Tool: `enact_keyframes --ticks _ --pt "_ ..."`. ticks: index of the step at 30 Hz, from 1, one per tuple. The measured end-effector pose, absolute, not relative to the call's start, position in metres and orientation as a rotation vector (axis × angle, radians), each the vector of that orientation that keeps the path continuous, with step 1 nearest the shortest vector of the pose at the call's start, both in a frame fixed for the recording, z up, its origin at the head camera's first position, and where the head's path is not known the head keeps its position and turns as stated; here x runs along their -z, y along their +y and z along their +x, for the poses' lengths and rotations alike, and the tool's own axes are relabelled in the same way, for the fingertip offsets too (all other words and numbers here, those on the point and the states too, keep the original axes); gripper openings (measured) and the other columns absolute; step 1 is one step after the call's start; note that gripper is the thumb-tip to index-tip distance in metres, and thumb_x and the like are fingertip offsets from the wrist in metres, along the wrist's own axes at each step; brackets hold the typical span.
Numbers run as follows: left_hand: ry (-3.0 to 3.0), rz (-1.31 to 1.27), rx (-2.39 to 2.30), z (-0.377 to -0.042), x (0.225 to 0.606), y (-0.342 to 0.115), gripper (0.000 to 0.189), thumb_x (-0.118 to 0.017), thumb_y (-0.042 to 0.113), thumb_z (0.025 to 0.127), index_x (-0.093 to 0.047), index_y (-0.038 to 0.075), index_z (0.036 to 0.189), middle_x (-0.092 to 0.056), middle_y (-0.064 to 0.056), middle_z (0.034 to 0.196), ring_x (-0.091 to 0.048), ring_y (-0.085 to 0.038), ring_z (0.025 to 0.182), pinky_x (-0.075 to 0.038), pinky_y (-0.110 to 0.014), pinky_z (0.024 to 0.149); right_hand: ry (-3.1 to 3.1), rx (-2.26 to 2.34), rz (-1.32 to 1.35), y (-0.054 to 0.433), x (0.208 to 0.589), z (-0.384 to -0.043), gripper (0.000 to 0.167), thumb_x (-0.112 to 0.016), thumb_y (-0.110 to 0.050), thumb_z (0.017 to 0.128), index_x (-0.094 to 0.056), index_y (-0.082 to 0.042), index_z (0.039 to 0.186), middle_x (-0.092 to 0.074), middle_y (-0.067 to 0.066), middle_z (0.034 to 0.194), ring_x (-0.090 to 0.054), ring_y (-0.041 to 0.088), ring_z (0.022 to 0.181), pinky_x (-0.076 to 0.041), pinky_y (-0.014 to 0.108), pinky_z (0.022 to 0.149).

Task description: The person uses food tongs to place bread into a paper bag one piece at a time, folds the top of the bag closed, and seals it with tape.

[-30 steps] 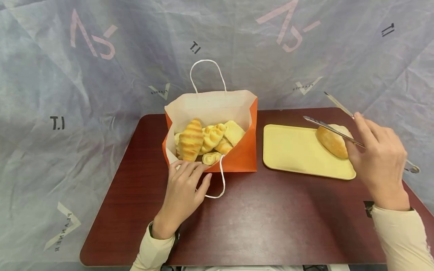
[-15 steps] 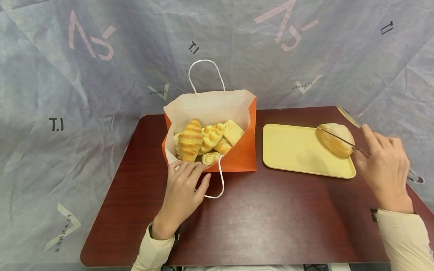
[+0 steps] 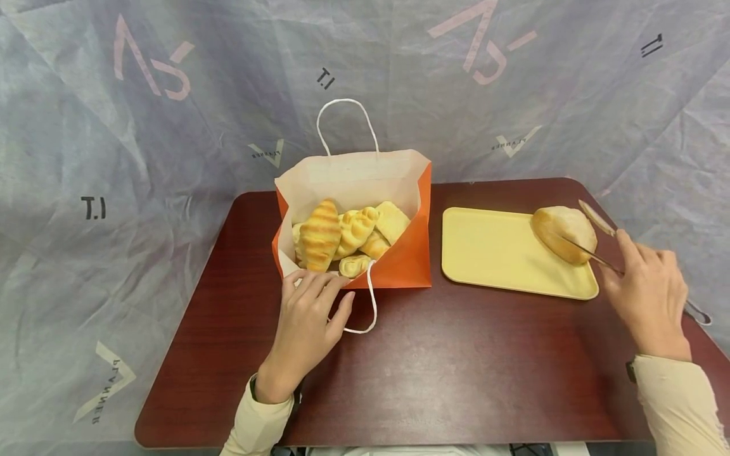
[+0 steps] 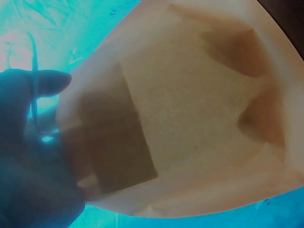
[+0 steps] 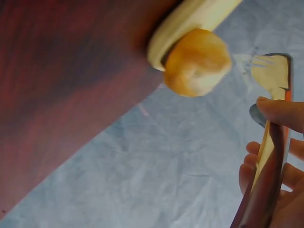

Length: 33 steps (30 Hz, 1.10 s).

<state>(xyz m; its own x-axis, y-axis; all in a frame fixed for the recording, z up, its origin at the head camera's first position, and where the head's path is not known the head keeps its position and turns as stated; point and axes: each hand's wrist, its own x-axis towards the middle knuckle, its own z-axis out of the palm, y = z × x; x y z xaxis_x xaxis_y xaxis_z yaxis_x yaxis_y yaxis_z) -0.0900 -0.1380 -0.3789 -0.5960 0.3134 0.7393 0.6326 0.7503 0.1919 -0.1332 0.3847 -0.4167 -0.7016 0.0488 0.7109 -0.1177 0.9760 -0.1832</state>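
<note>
In the head view my left hand (image 3: 308,329) grips the front rim of an orange paper bag (image 3: 412,256), fingers over the edge and thumb outside. The open-topped bag holds several breads, among them a ridged croissant (image 3: 320,234) and a braided roll (image 3: 358,228). My right hand (image 3: 650,297) holds metal tongs (image 3: 597,218), their arms spread. One arm reaches over the near side of an oval bread roll (image 3: 561,234); the other lies beyond its right side. That roll rests on the right end of a yellow tray (image 3: 490,250). Fingers and thumb surround the tongs (image 5: 268,185) in the right wrist view.
The dark red table (image 3: 428,367) has rounded corners, and its right edge runs close beneath my right hand. A grey printed cloth (image 3: 188,126) hangs behind and beside it. White cord handles (image 3: 348,101) stand up behind the bag and droop in front.
My right hand has lowered the tongs toward the tray, and their tips have come down around the bread roll. My left hand stays on the bag's rim.
</note>
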Motion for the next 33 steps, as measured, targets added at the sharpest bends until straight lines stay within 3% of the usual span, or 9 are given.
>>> enact_keyframes --ticks 10,17,24,29,33 --pt "-2.235 -0.705 0.571 -0.09 0.38 -0.138 0.017 -0.068 0.019 0.09 -0.072 0.008 0.103 -0.069 -0.005 0.097 -0.062 -0.023 0.091 -0.035 -0.047 0.097 -2.489 -0.298 -0.097 0.401 0.44 -0.136 0.063 -0.073 -0.005 0.077 -0.053 -0.004 0.137 -0.06 0.034 0.114 -0.044 0.059 0.094 -0.031 0.07 0.06" --pt "-2.241 -0.705 0.569 -0.09 0.38 -0.138 0.018 -0.065 0.021 0.093 -0.071 0.008 0.103 -0.069 -0.005 0.097 -0.062 -0.023 0.091 -0.035 -0.048 0.097 -2.45 -0.259 -0.03 0.4 0.448 -0.139 0.061 -0.074 -0.004 0.076 -0.055 -0.003 0.135 -0.062 0.034 0.11 -0.044 0.058 0.087 -0.032 0.068 0.057" --pt "-2.241 -0.705 0.579 -0.09 0.381 -0.138 0.017 -0.066 0.02 0.092 -0.072 0.008 0.102 -0.069 -0.005 0.097 -0.062 -0.023 0.091 -0.035 -0.048 0.097 -2.53 -0.247 0.0 0.401 0.451 -0.137 0.068 -0.068 0.002 0.075 -0.051 -0.004 0.141 -0.059 0.035 0.116 -0.043 0.057 0.091 -0.033 0.067 0.062" --pt "-2.243 -0.7 0.591 -0.09 0.381 -0.138 0.022 -0.06 0.025 0.097 -0.072 0.007 0.103 -0.069 -0.005 0.097 -0.062 -0.023 0.091 -0.034 -0.048 0.098 -2.486 -0.205 0.025 0.393 0.453 -0.141 0.064 -0.064 0.005 0.076 -0.052 -0.004 0.138 -0.06 0.034 0.109 -0.043 0.058 0.086 -0.031 0.065 0.058" --pt "-2.236 -0.701 0.59 -0.09 0.381 -0.138 0.018 -0.064 0.021 0.094 -0.072 0.007 0.103 -0.069 -0.005 0.096 -0.062 -0.023 0.09 -0.034 -0.048 0.098 -2.466 -0.186 0.031 0.389 0.455 -0.144 0.062 -0.062 0.006 0.075 -0.053 -0.002 0.136 -0.06 0.033 0.102 -0.043 0.058 0.084 -0.031 0.064 0.056"
